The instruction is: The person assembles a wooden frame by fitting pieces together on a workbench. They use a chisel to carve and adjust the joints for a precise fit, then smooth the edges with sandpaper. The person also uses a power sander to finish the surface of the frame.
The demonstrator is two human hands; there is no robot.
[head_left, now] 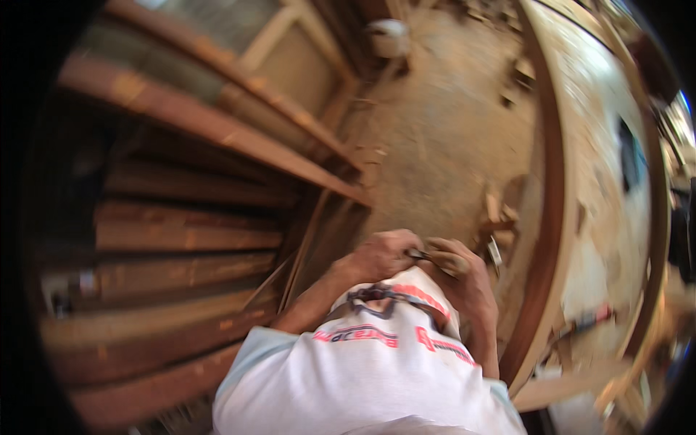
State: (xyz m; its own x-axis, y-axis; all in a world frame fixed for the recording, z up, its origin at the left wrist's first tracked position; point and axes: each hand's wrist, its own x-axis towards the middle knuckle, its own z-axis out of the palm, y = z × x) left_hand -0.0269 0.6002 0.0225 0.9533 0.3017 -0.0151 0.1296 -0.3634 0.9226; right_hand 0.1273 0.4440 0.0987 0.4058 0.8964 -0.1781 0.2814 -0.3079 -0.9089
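Note:
Close together in front of my white shirt, my two hands meet at waist height. The fingers of my left hand (pixel 391 252) are curled closed, and a small dark slim thing (pixel 417 254) shows between the hands, too blurred to name. My right hand (pixel 464 270) is closed as well, its fingers bent toward the left one. Whatever lies inside either hand is mostly hidden by the fingers.
Long reddish-brown timber pieces (pixel 188 235) and wooden frames (pixel 217 138) stand at my left. Dusty floor (pixel 435 145) lies ahead, with wood scraps (pixel 500 206) near the right. A wood-edged table (pixel 602 239) runs along my right; a white bucket (pixel 389 40) stands far ahead.

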